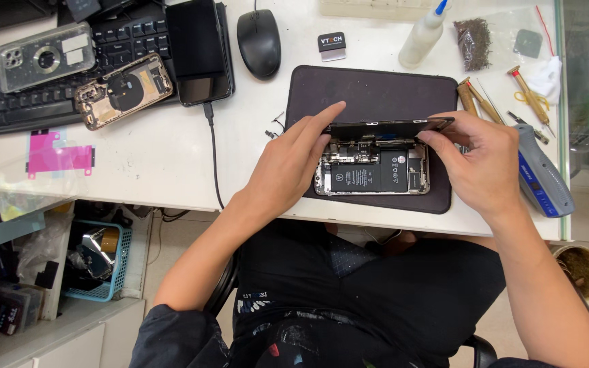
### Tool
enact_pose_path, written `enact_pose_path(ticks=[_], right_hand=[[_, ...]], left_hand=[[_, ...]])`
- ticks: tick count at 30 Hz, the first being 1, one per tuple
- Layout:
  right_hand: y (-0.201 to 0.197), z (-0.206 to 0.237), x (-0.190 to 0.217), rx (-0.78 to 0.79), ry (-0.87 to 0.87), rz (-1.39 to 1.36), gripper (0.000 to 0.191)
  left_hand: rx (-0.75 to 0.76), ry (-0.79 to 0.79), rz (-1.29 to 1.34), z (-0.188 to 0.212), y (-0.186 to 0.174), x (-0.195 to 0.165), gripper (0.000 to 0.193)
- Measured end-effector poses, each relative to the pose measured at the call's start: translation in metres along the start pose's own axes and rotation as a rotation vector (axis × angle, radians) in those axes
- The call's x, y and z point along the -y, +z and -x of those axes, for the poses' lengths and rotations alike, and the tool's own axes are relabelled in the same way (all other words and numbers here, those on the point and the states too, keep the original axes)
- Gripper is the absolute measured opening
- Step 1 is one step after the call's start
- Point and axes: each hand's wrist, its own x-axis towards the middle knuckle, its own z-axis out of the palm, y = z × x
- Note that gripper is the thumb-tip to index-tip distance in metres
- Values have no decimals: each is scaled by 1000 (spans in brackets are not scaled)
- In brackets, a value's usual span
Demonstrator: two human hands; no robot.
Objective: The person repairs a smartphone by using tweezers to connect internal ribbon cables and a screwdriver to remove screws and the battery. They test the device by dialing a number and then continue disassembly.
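An opened smartphone body (373, 170) lies on a dark work mat (376, 92), its black battery and circuit boards showing. Its screen panel (390, 125) is tilted up along the far edge. My left hand (288, 163) grips the left end of the phone, index finger stretched along the lifted screen. My right hand (478, 163) pinches the right end of the screen panel.
A black keyboard (28, 95), a clear phone case (42, 56), a bare phone housing (124, 90), a dark phone (198, 51) with a cable, a mouse (259, 41), a glue bottle (423, 34), screwdrivers (478, 99) and a blue-grey tool (543, 177) surround the mat.
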Motion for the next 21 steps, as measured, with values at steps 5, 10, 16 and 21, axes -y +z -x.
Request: enact_pose_path(ticks=[5, 10, 16, 21], right_hand=[[3, 0, -3, -8, 5, -9, 14], [4, -3, 7, -3, -11, -42, 18], [-2, 8, 45, -332, -496, 370, 26], [23, 1, 55, 34, -788, 548, 15]], left_hand=[[-6, 47, -13, -7, -2, 5, 33], [-29, 89, -4, -6, -1, 8, 29], [-31, 72, -1, -5, 2, 11, 25], [-67, 100, -23, -3, 5, 10, 24]])
